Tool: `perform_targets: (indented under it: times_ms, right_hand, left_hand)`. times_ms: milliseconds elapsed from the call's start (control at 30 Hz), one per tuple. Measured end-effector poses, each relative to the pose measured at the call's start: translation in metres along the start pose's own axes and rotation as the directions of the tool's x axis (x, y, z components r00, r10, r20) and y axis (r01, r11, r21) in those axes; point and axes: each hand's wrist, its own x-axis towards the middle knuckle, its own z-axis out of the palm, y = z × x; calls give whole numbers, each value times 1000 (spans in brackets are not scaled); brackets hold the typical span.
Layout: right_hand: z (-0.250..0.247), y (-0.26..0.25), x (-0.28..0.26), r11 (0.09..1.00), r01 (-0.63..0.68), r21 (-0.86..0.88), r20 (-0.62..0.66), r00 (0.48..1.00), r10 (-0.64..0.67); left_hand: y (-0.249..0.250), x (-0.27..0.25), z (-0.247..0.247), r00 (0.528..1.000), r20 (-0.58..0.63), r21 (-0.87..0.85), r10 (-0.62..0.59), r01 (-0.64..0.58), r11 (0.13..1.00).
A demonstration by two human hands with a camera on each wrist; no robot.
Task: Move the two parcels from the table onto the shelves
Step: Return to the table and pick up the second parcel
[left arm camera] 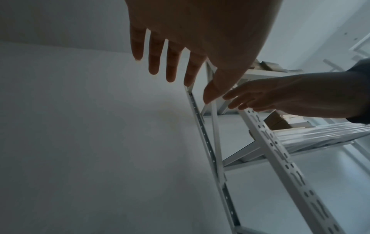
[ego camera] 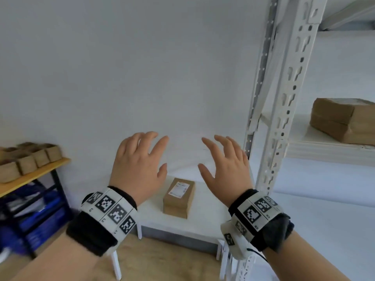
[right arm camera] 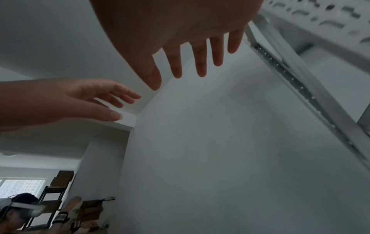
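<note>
Nearest us, both hands are raised in the air with nothing in them. Our left hand (ego camera: 140,167) has its fingers (left arm camera: 154,63) spread and nearly straight; our right hand (ego camera: 225,169) matches it, palm turned inward, fingers (right arm camera: 200,63) loosely extended.

Below and between the hands, one parcel (ego camera: 179,197) sits on the low white worktop (ego camera: 203,220), roughly mid-surface, well apart from either hand. It is a brown carton lying flat, label face up. Its long axis runs near to far, tilted slightly rightward at the far end.

Far right, a second brown parcel (ego camera: 343,120) already rests on a shelf (ego camera: 324,151) of the white metal rack (ego camera: 284,110).

Judgement: one parcel is placed, one remains; the step in hand is the reach for the remaining carton. The next move calls for lowering both hands and clasping the carton's two long sides, then lifting it right, past the rack upright, onto a shelf.

Far left, a wooden shelf with small boxes (ego camera: 26,159) is not involved.
</note>
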Motion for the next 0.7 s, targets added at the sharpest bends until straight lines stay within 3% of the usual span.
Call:
perform_targets:
  times_ms: [333,700]
  right_hand:
    - [91,-10,31,999,-13,29,134,991,9]
    - [193,44,123,996,-86,36,153,985,80]
  left_hand:
    - [-57,0,75,996,83,9,-34,33,999]
    - [-86,90,184,997,72,-13,8,-7,1000]
